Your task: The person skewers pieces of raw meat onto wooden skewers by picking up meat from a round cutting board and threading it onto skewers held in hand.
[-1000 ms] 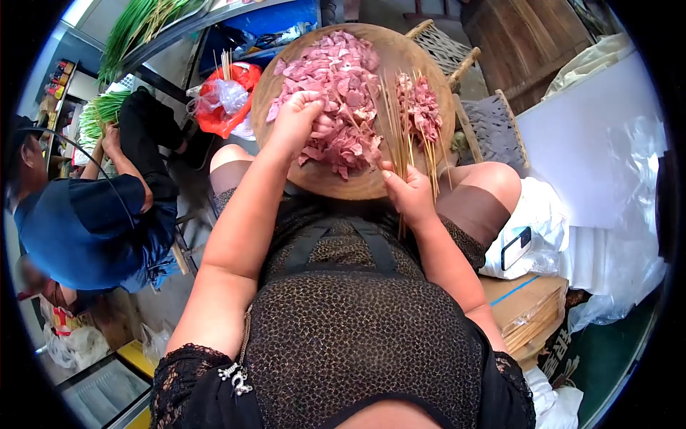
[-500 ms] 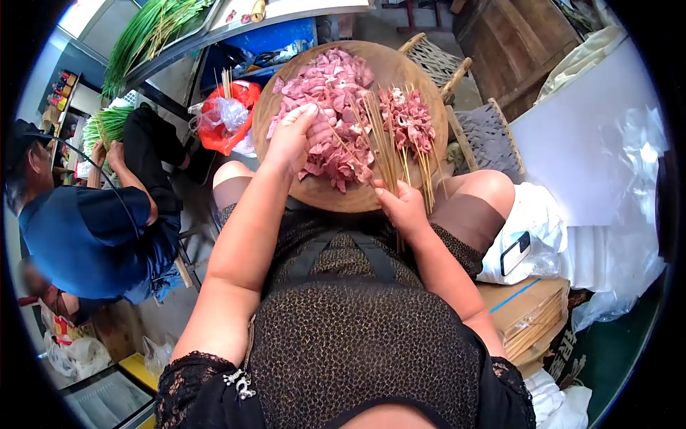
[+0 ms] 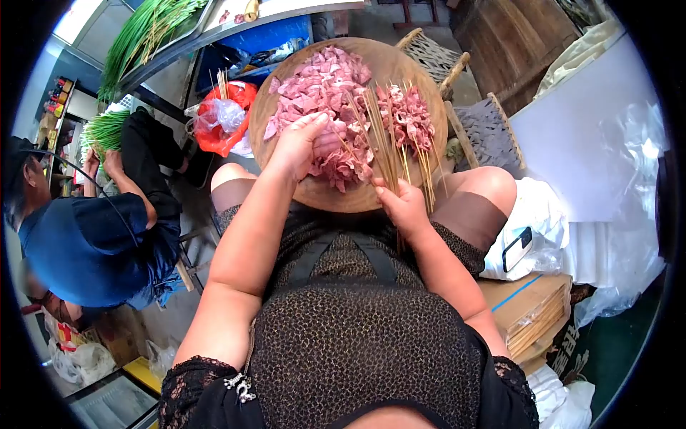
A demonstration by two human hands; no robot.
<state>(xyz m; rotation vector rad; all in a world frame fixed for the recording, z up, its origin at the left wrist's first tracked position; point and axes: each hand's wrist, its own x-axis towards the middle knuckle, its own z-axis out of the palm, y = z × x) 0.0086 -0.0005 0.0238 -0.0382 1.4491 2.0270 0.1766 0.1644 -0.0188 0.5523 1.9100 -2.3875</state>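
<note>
A round wooden board (image 3: 343,202) rests across my lap with a heap of cut raw pink meat (image 3: 325,82) on it. My left hand (image 3: 299,149) is closed at the near side of the heap, thumb and fingers pinching a piece of meat. My right hand (image 3: 404,209) is wrapped round a bundle of thin bamboo skewers (image 3: 384,143), which point up and away over the board. One skewer slants from the right hand toward the left, its tip hidden at the meat. Threaded meat skewers (image 3: 409,121) lie at the board's right side.
A co-worker (image 3: 93,229) sits at left, handling green stalks (image 3: 107,130). A red bag (image 3: 227,118) with skewers stands beside the board. Woven stools (image 3: 489,139) are at right, with a phone (image 3: 517,249) on white plastic and a cardboard box of skewers (image 3: 532,314).
My left hand has shifted slightly down, toward my body, still pinching meat. My right hand stays almost still with the skewers. The co-worker's hands have moved a little on the green stalks.
</note>
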